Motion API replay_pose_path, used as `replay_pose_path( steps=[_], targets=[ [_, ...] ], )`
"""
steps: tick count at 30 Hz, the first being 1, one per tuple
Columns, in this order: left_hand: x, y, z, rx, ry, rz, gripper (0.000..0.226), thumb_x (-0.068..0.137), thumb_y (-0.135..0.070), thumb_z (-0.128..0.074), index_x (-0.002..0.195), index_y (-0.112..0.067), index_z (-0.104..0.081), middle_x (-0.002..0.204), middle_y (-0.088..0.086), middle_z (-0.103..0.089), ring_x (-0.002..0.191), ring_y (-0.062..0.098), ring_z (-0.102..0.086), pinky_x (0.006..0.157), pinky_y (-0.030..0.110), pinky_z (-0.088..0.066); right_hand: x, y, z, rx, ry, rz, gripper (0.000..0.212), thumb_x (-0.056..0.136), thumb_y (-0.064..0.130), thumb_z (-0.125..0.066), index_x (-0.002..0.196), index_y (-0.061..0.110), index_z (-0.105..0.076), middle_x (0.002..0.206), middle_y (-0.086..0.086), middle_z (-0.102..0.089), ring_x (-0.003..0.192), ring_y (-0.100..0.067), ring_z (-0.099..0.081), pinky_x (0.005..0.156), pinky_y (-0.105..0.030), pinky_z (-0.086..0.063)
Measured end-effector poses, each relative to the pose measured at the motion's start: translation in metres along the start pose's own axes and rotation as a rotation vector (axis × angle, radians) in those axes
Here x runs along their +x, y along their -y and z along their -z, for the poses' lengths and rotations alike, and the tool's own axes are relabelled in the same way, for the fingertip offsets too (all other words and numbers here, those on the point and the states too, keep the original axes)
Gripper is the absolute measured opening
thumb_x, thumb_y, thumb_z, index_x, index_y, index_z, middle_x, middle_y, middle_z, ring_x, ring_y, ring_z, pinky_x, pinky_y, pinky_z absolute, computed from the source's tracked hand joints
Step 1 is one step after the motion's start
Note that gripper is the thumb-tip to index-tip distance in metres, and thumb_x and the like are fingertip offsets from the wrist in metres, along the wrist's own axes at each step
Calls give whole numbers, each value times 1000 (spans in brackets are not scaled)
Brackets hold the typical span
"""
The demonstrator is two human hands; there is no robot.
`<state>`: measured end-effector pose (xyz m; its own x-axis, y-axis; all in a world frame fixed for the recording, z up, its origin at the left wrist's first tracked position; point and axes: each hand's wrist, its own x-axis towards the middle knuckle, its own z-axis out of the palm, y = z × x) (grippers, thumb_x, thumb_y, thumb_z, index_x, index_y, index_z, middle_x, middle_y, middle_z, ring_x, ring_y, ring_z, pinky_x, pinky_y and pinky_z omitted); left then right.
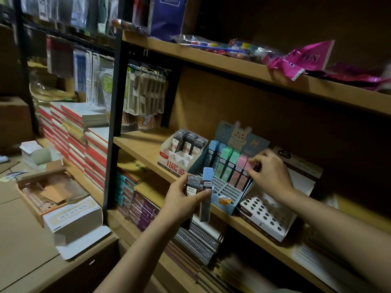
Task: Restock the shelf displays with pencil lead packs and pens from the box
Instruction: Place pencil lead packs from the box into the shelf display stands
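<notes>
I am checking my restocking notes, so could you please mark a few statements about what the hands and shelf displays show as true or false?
1. The left hand holds a blue-capped lead pack and a grey lead pack. True.
2. The right hand rests on the top shelf. False: its fingers pinch a pink lead pack in the bunny display.
3. The white display holds grey packs. True.
4. The bunny display's front rows are full. False: the front slots are empty.
5. The white holed tray is full of pens. False: its holes are empty.
</notes>
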<state>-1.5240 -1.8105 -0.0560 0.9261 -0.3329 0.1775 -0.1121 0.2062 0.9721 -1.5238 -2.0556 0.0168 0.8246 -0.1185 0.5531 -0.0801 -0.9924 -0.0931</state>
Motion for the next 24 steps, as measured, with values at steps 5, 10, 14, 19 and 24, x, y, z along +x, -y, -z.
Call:
replay_pose_path(
  steps=[5, 10, 14, 19, 24],
  targets=[
    [0, 1, 0, 29, 22, -8, 20, 84, -15, -72, 101, -20, -62, 90, -5, -67, 66, -7, -63, 53, 12, -47, -3, 17, 15, 150, -62, 10, 37, 90, 26, -67, 125, 16, -62, 115, -3, -51, 91, -10, -51, 70, -15, -41],
    [0, 0, 2, 26, 29, -23, 19, 84, -17, -73, 99, -23, -63, 82, -13, -69, 68, -5, -64, 53, 12, -47, -17, 78, 22, 502, 265, 163, 31, 87, 37, -68, 116, 34, -58, 97, 16, -62, 83, 3, -61, 65, -12, -51],
    [0, 1, 6, 7, 12, -15, 24, 83, -18, -73, 103, -26, -63, 88, -17, -69, 78, -4, -66, 57, 12, -50, -16, 102, 10, 534, 338, 213, 22, 84, 25, -75, 99, 35, -62, 89, 16, -67, 79, 6, -64, 66, -13, -53],
    [2, 1, 24, -67, -62, 79, 29, 85, -21, -72, 110, -26, -57, 100, 0, -69, 85, 17, -68, 66, 25, -53, 24, 90, 24, 658, 266, 69, 20, 79, 20, -77, 98, 18, -69, 79, 2, -73, 69, -9, -71, 67, -26, -59],
    [11, 6, 37, -184, -111, 135, 40, 91, -2, -57, 112, -33, -47, 108, 5, -61, 97, 22, -64, 75, 30, -52, 69, 76, 34, 507, 89, 57, 24, 80, 17, -79, 103, 20, -74, 84, 7, -73, 69, 6, -67, 57, -4, -47]
  ],
)
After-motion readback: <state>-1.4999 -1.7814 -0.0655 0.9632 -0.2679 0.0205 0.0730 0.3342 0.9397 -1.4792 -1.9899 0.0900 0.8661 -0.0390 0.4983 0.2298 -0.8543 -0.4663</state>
